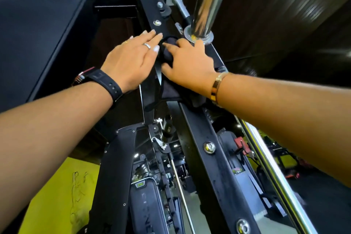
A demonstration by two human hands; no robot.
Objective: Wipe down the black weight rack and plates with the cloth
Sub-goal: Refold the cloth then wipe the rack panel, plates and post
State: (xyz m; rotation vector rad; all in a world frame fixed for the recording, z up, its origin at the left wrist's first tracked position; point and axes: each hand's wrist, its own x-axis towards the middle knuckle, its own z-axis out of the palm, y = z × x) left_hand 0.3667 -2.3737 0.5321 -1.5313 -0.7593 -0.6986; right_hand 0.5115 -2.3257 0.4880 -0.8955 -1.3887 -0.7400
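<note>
Resting flat on the black weight rack (214, 169) at the centre of the frame, the left hand (133, 61) lies palm down on the sloping beam with its fingers straight and close together, holding nothing. A ring (147, 45) sits on one finger and a black watch (106, 81) wraps the wrist.

Just right of it, almost touching, the right hand (188, 64) bears down on the cloth (170, 89). The cloth is dark and bunched. One fold rises between the thumb and forefinger, and the rest trails from under the palm towards the lower part of the beam. The thumb and fingers look curled round that fold in a grip, though the dark cloth against the dark metal makes its edges hard to trace. A gold bangle (216, 86) circles the right wrist.

Above the right hand, in the upper middle of the frame, a chrome pole (210, 0) meets the rack at a round flange. A bolt (209, 147) shows on the beam below the hands. A yellow wall (57, 186) fills the lower left, and blurred gym equipment shows at the lower right.
</note>
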